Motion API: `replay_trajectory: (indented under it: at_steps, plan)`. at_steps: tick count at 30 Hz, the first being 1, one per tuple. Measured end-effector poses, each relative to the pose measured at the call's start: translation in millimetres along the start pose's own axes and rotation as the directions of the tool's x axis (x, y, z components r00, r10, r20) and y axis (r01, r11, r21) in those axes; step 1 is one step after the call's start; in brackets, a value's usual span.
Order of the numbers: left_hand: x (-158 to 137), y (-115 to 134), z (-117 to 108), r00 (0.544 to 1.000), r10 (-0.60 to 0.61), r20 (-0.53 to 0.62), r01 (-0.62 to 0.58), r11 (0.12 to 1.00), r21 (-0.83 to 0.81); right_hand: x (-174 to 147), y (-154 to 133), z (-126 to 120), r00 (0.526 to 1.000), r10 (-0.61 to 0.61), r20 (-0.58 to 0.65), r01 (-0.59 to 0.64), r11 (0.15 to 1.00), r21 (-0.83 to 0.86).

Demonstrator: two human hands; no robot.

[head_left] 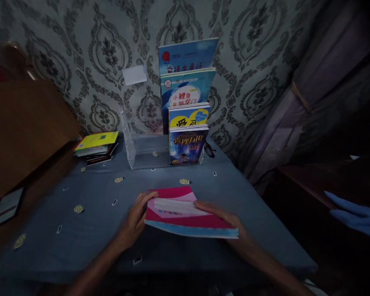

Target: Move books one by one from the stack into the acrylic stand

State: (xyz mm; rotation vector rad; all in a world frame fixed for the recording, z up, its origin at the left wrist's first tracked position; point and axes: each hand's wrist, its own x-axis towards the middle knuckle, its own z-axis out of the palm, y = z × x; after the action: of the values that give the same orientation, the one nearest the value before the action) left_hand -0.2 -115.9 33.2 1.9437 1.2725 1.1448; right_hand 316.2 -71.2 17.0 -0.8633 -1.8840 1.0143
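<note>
We had our left hand [139,217] and right hand [223,216] in a two-sided grip on pink-covered books [188,229]; our clear acrylic rack [128,142] held storybooks [187,146] down its right side.

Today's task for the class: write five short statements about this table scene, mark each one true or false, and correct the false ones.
1. The left hand and right hand both hold the pink item. True.

2. Several books stand toward the right of the clear stand. True.

3. The front book on the stand has a plain yellow cover. False: its cover is mostly dark blue.

4. The pile with the yellow top lies on the table, left of the stand. True.

5. The curtain hangs at the left of the picture. False: it hangs at the right.
</note>
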Motion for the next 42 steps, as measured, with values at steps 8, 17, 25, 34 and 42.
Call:
replay_trajectory:
  at_steps: [8, 17, 25, 34, 42]
  plan:
    - [34.9, 36.9, 0.4, 0.983, -0.095, -0.154, 0.088, 0.995, -0.051, 31.0, -40.7, -0.2, 0.973, 0.054, -0.223, -0.07, 0.995, -0.067]
    - [63.1, 47.4, -5.8, 0.938, -0.056, -0.341, 0.052, 0.998, -0.022, 64.2, -55.0, 0.0, 0.959, -0.02, -0.282, 0.044, 0.996, 0.081]
    - [70.3, 44.9, -5.3, 0.937, -0.096, -0.336, 0.059, 0.991, -0.12, 83.5, -73.3, -8.8, 0.959, -0.043, -0.28, 0.067, 0.995, 0.079]
    - [61.8, -7.3, 10.1, 0.933, -0.344, -0.102, 0.307, 0.913, -0.269, 91.1, -11.0, 5.7, 0.973, 0.191, -0.129, -0.163, 0.965, 0.204]
    - [61.1, -26.3, 4.2, 0.948, -0.317, -0.011, 0.299, 0.884, 0.36, 87.2, 44.0, 17.6, 0.961, 0.233, -0.149, -0.254, 0.956, -0.144]
